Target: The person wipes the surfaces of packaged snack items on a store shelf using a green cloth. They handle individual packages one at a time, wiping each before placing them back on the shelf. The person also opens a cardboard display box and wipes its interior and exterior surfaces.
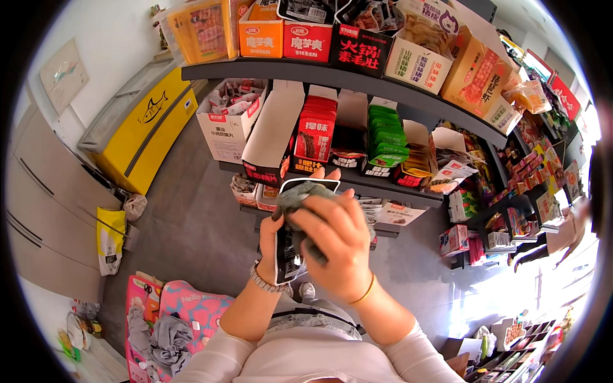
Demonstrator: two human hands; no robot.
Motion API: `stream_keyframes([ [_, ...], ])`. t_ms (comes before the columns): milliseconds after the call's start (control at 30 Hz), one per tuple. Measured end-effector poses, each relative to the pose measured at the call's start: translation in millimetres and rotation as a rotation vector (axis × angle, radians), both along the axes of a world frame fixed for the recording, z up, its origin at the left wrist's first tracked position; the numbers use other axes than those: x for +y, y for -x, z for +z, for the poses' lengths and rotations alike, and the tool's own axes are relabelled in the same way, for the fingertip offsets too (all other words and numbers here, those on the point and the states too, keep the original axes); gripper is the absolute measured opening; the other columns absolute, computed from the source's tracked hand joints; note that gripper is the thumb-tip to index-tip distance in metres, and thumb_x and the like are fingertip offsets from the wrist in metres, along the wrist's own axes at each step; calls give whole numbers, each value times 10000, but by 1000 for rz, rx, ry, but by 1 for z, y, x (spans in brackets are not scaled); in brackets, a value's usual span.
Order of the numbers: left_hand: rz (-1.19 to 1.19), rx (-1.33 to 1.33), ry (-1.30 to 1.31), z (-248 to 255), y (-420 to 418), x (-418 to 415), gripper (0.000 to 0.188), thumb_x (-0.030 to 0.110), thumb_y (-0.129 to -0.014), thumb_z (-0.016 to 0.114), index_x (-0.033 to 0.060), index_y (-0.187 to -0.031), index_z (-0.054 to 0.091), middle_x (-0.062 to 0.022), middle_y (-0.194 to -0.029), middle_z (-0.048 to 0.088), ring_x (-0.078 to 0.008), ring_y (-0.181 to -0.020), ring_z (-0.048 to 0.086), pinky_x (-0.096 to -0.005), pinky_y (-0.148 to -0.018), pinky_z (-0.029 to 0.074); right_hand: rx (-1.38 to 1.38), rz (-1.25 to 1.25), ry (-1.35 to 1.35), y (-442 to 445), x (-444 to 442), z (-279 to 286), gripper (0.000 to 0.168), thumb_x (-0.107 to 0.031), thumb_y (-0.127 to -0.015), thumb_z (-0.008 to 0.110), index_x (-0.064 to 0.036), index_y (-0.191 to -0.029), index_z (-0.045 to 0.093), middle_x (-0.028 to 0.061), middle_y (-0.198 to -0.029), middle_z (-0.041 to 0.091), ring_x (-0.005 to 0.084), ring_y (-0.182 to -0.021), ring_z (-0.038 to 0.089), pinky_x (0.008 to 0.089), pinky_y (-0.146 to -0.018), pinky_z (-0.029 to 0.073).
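My left hand (268, 242) grips a flat black snack pack (287, 256) with a white border, held upright in front of my body. The thumb lies along its left edge and fingertips show past its top. A crumpled grey-green cloth (299, 194) is bunched under the fingers of my right hand (342, 244), pressed against the pack's face. Hand and cloth cover much of the pack, so its print is mostly hidden. Just beyond, open display cartons stand on a dark shelf, among them one of red sachets (317, 127) and one of green sachets (387, 131).
An upper dark shelf (306, 69) bears snack boxes. Left stands a yellow chest freezer (143, 119). Lower left, a pink patterned cover (191, 299) lies beside grey cloths (171, 340). Right are more stocked shelves (519, 220) and a partly visible person (565, 230).
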State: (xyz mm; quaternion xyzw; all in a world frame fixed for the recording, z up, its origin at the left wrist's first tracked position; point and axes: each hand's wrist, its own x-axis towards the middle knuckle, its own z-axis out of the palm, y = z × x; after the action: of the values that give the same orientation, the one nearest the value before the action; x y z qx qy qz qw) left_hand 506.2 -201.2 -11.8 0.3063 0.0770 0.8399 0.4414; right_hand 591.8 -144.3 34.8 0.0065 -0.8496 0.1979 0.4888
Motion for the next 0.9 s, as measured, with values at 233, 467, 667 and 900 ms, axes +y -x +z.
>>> stream_keyframes([
  [233, 192, -55, 45, 1, 6, 1, 827, 456, -858, 531, 37, -1503, 226, -203, -1538, 259, -375, -1421, 241, -479, -1167, 204, -40, -67, 20, 5, 11, -27, 489, 41, -564, 673, -76, -1038, 655, 78, -1098, 603, 311, -931, 541, 398, -811, 476],
  [467, 304, -253, -4, -20, 33, -4, 721, 346, -860, 539, 51, -1469, 289, -172, -1481, 350, -354, -1375, 336, -481, -1081, 379, -110, 198, 75, 5, -17, -39, 443, 21, -529, 708, -88, -957, 675, 81, -1075, 620, 316, -883, 555, 396, -772, 502],
  [667, 345, -276, -87, -27, 66, -15, 661, 329, -876, 568, 49, -1435, 354, -160, -1442, 425, -346, -1218, 523, -465, -1002, 440, -245, 222, 108, 11, -2, -49, 370, 13, -570, 684, -69, -929, 651, 84, -1066, 614, 309, -922, 562, 394, -785, 502],
  [900, 1097, 720, 474, -23, 94, -25, 701, 61, -725, 687, 48, -1374, 422, -107, -1348, 394, -212, -1245, 427, -363, -1027, 389, -237, 178, 505, 17, 43, -57, 185, -6, -686, 635, 9, -870, 653, 138, -914, 655, 306, -908, 614, 376, -833, 484],
])
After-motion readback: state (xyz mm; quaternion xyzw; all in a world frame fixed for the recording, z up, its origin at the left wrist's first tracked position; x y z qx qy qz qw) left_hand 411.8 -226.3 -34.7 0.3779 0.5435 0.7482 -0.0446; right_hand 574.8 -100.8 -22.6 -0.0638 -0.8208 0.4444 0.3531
